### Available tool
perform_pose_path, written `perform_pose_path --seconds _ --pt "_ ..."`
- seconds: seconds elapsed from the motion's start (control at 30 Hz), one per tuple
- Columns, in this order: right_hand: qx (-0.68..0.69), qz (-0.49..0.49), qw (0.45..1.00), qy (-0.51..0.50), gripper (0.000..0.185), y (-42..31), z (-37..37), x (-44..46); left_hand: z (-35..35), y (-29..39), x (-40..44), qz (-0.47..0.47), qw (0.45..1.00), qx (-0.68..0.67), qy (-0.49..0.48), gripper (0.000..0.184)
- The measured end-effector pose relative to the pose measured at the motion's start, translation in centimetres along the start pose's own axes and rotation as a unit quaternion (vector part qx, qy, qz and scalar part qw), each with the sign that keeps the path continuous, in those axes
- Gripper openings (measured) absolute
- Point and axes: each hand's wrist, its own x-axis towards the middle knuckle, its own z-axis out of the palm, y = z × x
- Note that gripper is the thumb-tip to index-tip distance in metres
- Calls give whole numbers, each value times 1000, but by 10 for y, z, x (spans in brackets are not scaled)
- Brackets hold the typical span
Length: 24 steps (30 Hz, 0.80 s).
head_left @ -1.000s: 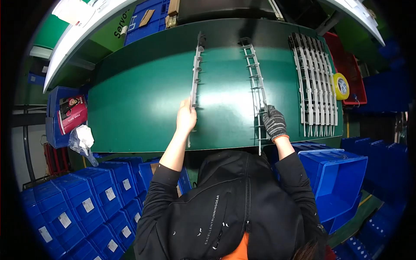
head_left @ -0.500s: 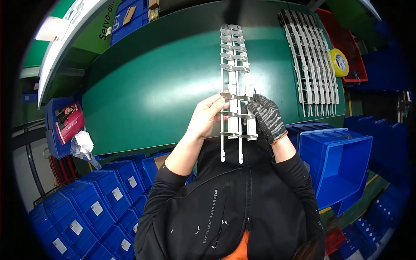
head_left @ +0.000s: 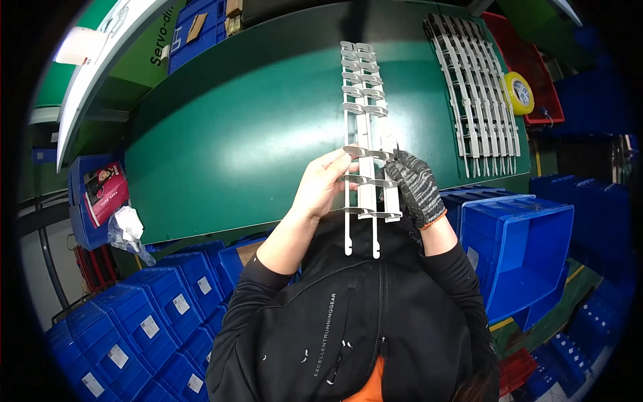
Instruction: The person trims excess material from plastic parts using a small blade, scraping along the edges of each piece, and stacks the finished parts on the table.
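Note:
A pair of long white rails joined by rows of grey oval metal pieces [head_left: 363, 100] extends from the far side of the table over its near edge. Two slim white rods with notched ends [head_left: 348, 246] stick out toward my body. My bare left hand [head_left: 321, 182] pinches the assembly's left side at an oval piece, thumb and index finger closed. On the right side, my right hand [head_left: 416, 182], in a dark grey knit glove with an orange cuff, has its fingers curled against the rail. A thin dark tip shows above those fingers; what it belongs to is hidden.
Several similar rail assemblies [head_left: 477, 100] lie side by side on the green table [head_left: 228, 141]. Beside them are a yellow tape roll [head_left: 518, 94] and a red bin [head_left: 546, 100]. Blue crates [head_left: 519, 248] stand at right, more at lower left. A pink package [head_left: 107, 191] sits at left.
The view has shifted slightly, so the rails and hands appear a little lower and to the right. Both hands keep nearly the same places on the assembly.

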Motion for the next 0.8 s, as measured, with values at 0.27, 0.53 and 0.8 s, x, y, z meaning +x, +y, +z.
perform_pose_path --seconds 0.27,0.53,0.8 --pt "-102 -140 979 112 32 27 -13 17 1 -8 9 4 996 84 29 43" --pt "-448 -14 892 55 50 29 -14 27 -32 -79 60 -2 976 216 42 26" --pt "-463 -68 884 5 39 43 -16 36 -55 -37 100 -50 920 388 12 35"
